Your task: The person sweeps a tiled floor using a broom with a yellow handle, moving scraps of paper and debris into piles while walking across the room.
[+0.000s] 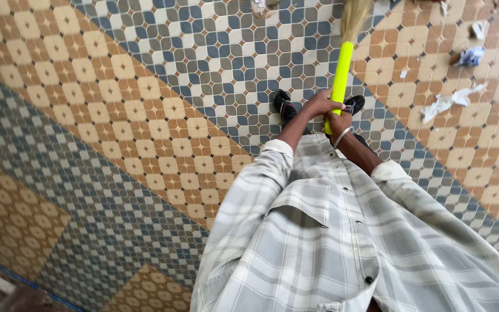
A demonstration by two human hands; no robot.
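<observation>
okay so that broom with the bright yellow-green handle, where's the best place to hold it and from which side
Grip the smooth, round yellow-green plastic handle of the straw-bristle broom, at its bare end nearest the body, not the bristles. Both hands already close there: the left hand above, the right hand at the butt. The handle points away from the body toward the patterned tile floor, so probably wrap it from either side.

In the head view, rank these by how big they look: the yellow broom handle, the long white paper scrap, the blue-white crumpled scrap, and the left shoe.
1. yellow broom handle
2. long white paper scrap
3. left shoe and blue-white crumpled scrap: too alike to rank; the arm partly hides the shoe.
</observation>
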